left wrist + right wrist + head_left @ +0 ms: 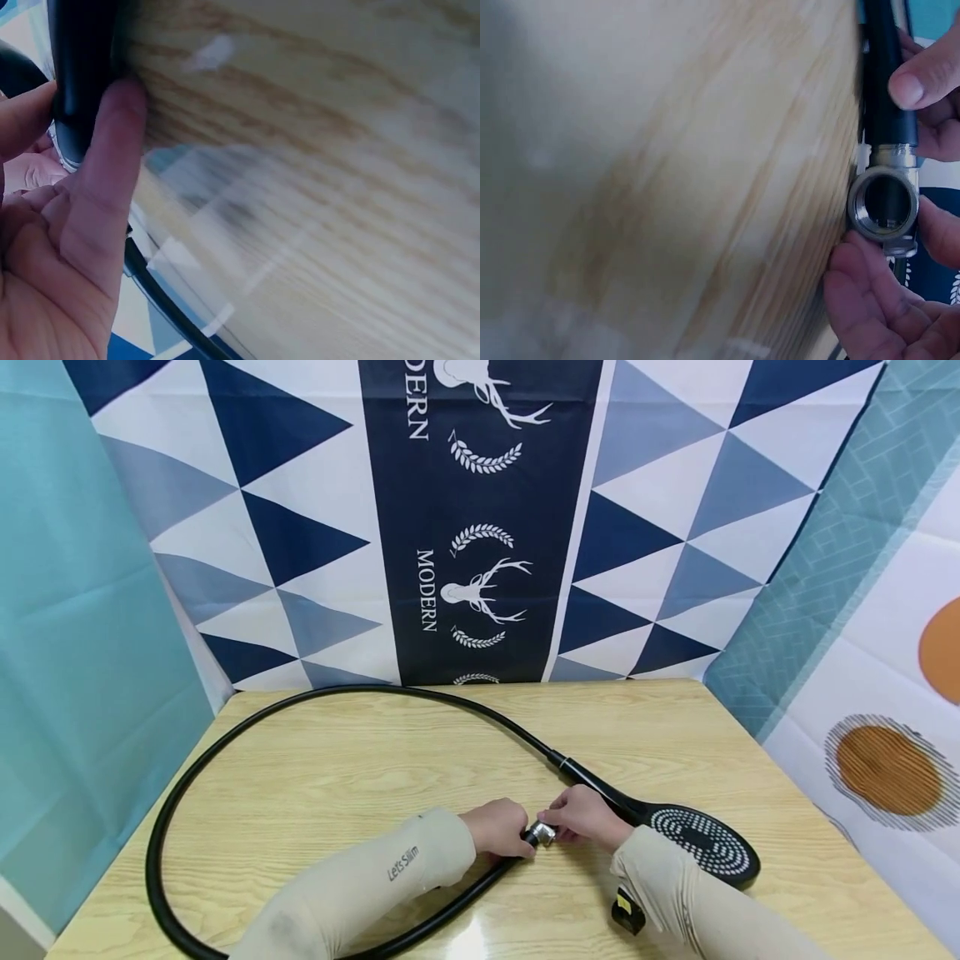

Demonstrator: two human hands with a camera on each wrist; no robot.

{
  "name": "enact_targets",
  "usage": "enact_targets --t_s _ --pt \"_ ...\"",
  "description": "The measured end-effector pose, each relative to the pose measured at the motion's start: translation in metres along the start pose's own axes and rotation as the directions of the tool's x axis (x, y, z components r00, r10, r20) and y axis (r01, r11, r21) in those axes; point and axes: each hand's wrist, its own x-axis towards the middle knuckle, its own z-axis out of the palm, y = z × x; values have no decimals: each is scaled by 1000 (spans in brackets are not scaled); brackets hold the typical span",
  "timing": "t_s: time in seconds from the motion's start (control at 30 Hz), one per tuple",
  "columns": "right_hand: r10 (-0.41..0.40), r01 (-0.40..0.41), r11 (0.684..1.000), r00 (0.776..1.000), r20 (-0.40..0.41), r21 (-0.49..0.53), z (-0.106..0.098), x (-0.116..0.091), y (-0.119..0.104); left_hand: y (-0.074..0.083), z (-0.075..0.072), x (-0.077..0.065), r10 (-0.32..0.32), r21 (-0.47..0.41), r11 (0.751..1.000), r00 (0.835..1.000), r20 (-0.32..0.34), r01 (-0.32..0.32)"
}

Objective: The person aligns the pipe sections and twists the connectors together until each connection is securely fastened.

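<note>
A black shower hose (480,887) loops over the table, one end running into the handle of a black shower head (701,843). Near its other end my left hand (498,828) grips the hose, thumb and fingers on either side of the black end sleeve (75,112) in the left wrist view. On that end sits a silver threaded fitting (897,159) with a round opening facing the right wrist camera. My right hand (585,814) pinches this fitting between thumb and fingers, beside the shower head's handle. The fingers partly cover the fitting in the head view.
The wooden table (315,810) reaches back to a patterned curtain (480,527). A teal cloth (97,652) hangs at the left and a white one with orange circles (888,768) at the right. A small black device (628,912) with a yellow label is by the right wrist.
</note>
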Motion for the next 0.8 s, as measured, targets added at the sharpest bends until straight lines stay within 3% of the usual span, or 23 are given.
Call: enact_targets --t_s 0.13,0.23,0.4,0.47,0.53,0.57,0.63,0.7,0.8 --pt "-25 24 999 1000 -13 -28 -2 1 -1 -2 -1 0 3 46 999 1000 -10 -2" --pt "-92 86 986 995 -31 -145 -4 3 -3 -11 -6 -5 -12 66 998 1000 -8 12" --pt "-220 202 942 975 -39 -270 -10 2 -7 -40 -22 -30 9 116 993 999 -41 -4" --pt "-257 243 938 966 -29 -246 -13 -2 -8 -53 -30 -43 56 172 984 994 -97 -39" --pt "-308 294 929 951 -31 -225 -19 -8 -8 -64 -35 -55 137 279 956 975 -173 -85" --pt "-343 326 919 939 -40 -221 -23 -11 -7 -70 -37 -60 199 345 931 956 -218 -115" --pt "-425 395 884 902 -79 -250 -31 -17 -6 -79 -41 -70 349 511 846 885 -308 -155" --pt "-531 463 814 838 -125 -351 -40 -21 -5 -87 -45 -79 500 642 747 783 -369 -174" --pt "-685 503 658 709 -167 -561 -53 -27 0 -96 -55 -92 679 750 636 593 -433 -182"
